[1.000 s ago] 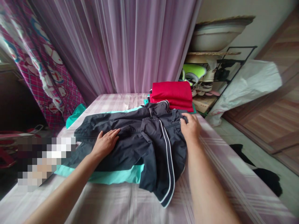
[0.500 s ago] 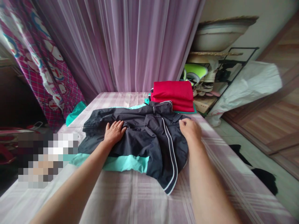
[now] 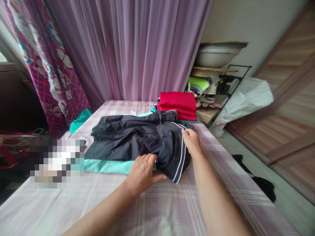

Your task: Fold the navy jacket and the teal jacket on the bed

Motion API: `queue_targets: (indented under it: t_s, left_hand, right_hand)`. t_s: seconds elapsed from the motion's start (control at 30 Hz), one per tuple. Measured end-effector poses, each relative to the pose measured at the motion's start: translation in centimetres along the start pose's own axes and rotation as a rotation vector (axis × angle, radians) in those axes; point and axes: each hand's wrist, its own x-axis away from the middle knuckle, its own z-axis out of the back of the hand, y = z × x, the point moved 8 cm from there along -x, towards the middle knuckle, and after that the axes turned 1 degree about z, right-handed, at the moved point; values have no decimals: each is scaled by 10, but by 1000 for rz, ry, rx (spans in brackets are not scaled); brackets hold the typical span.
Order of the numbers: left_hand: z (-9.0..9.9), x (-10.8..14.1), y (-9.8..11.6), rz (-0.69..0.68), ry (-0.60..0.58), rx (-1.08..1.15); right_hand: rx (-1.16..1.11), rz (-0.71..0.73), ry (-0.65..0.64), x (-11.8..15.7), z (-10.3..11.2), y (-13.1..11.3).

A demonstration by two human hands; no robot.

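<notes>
A dark jacket [image 3: 125, 141] with teal panels and white piping lies spread on a plaid-covered table. At its right part, my right hand [image 3: 192, 141] is closed, thumb and fingers pinching the cloth beside the white-edged strip. My left hand [image 3: 142, 170] rests over the jacket's near edge, by the teal panel and the sleeve; its thumb is stretched apart from the fingers, and some fingertips are hidden against the dark cloth. Behind the jacket, near the far right corner, sits a folded red garment [image 3: 177, 104] on top of some teal cloth.
Plaid cloth covers the table [image 3: 118, 206]. Teal cloth [image 3: 80, 121] hangs at the left edge, near a blurred-out patch. Purple curtains [image 3: 137, 49] stand behind. To the right are a rack [image 3: 236, 82] with shoes, a basin [image 3: 218, 54], and a white bag [image 3: 248, 101].
My left hand has slid from the jacket's middle toward its near edge. My right hand has moved slightly left, drawing the piped cloth leftward into folds. The camera view has shifted a little.
</notes>
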Motion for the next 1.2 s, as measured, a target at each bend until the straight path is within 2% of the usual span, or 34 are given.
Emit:
queue_targets:
  t_s: [0.07,0.1,0.17,0.27,0.33,0.4,0.5,0.57,0.67,0.77,0.83,0.9,0.97,1.03,1.1,1.2]
  left_hand:
    - [-5,-5,-1,30,63,-18]
    - [-7,-9,-3,43,75,-20]
    - [-12,-16,-9,80,53,-20]
    - [-15,-21,-18,174,-29,-33]
    - [-13,-20,-20,228,-61,-41]
    - [-8,-19,-21,277,-53,-19]
    - [1,-17,-25,377,25,87]
    - [4,-17,-28,430,64,196]
    - [2,-17,-31,426,57,389]
    - [-3,-11,-28,289,1,573]
    - [-12,-3,-22,157,-95,670]
    - [-23,7,-20,90,-198,677]
    - [-34,13,-23,128,-243,595]
    - [-40,14,-25,180,-249,520]
    - [-44,13,-22,197,-257,473]
    - [-45,12,-15,171,-258,423]
  right_hand:
    - [-72,-28,133,-9,17,-1]
    - [-130,-45,161,-13,23,-1]
    - [-260,-97,129,-16,29,-1]
    - [-452,-184,-98,1,20,-4]
    - [-516,-175,-269,29,6,-7]
    - [-518,-117,-336,63,-5,-6]
    - [-505,-16,-219,102,-9,3]
    - [-548,13,-129,112,-4,8]
    - [-680,-33,37,105,19,19]
    - [-675,-48,171,97,48,30]
    - [-557,-28,159,100,56,39]
    - [-415,-53,64,110,52,55]
    - [-297,-115,-27,120,44,75]
    - [-214,-168,-48,124,41,88]
    - [-183,-170,-26,119,43,88]
    - [-224,-148,15,95,46,70]
